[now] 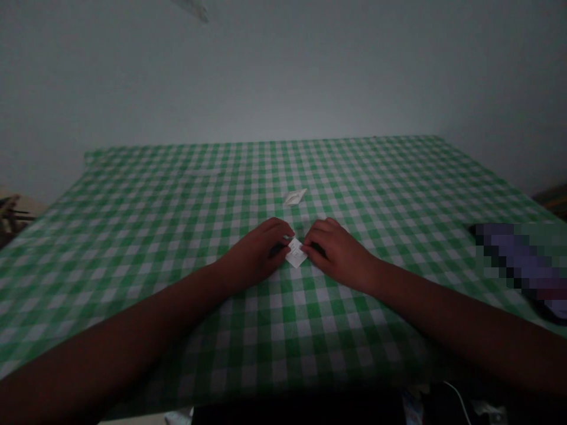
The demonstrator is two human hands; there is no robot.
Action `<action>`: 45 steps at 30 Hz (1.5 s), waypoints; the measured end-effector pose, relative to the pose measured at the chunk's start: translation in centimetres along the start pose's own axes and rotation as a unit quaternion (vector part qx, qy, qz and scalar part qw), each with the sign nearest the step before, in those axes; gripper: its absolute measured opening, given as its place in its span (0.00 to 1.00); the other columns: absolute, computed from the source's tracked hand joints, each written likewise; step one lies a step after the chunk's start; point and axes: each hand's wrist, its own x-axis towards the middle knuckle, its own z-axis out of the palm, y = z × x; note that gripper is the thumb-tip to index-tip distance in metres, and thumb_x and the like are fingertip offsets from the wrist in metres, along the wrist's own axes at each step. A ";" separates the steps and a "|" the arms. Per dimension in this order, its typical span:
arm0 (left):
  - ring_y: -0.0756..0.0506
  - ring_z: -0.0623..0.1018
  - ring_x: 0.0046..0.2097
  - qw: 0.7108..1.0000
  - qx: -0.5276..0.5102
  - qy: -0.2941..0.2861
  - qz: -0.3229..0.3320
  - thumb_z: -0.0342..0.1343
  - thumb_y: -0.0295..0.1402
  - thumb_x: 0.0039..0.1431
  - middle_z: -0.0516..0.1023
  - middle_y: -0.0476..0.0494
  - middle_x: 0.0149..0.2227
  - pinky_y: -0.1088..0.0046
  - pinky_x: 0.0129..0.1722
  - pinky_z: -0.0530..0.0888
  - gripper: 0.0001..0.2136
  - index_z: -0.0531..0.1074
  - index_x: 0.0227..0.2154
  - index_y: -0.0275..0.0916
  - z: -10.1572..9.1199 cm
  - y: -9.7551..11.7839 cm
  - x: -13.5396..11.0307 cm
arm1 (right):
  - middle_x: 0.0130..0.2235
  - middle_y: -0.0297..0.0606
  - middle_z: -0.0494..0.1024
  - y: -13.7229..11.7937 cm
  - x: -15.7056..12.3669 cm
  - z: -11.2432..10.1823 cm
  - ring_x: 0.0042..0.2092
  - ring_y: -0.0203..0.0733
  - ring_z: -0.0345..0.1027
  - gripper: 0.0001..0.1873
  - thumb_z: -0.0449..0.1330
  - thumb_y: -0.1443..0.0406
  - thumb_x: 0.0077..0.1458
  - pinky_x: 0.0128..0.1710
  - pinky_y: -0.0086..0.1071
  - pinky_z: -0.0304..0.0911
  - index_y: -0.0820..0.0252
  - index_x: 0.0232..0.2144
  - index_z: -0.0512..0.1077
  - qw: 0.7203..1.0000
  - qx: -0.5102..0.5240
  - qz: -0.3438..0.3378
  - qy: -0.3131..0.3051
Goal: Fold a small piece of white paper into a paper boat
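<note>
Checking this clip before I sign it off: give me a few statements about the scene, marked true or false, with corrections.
The left hand and right hand both touch a white paper. True.
The cloth under them is red and white. False: it is green and white check.
A second white paper lies on the cloth beyond the hands. True.
The left hand holds scissors. False: its fingers are on the white paper.
</note>
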 end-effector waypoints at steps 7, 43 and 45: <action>0.46 0.72 0.51 1.000 0.027 0.002 0.014 0.53 0.26 0.62 0.69 0.41 0.50 0.64 0.54 0.73 0.09 0.72 0.44 0.39 0.5 -0.5 -0.5 | 0.38 0.41 0.73 -0.1 -0.3 0.0 0.42 0.44 0.63 0.05 0.58 0.66 0.61 0.46 0.37 0.59 0.62 0.38 0.72 1.000 0.009 0.016 0.009; 0.42 0.71 0.51 0.999 0.034 -0.018 -0.007 0.52 0.30 0.64 0.72 0.42 0.47 0.57 0.55 0.69 0.09 0.76 0.43 0.42 -0.6 -1.0 -0.2 | 0.43 0.42 0.72 -0.8 -0.5 -0.5 0.44 0.46 0.60 0.19 0.55 0.68 0.62 0.43 0.40 0.58 0.51 0.53 0.73 0.992 -0.116 0.001 -0.057; 0.43 0.71 0.51 0.999 0.028 -0.015 -0.004 0.53 0.30 0.63 0.72 0.42 0.47 0.57 0.54 0.69 0.09 0.76 0.43 0.41 -0.6 -0.9 -0.2 | 0.44 0.43 0.72 -0.8 -0.5 -0.5 0.44 0.46 0.59 0.19 0.55 0.68 0.62 0.43 0.40 0.58 0.51 0.53 0.73 0.991 -0.119 0.001 -0.060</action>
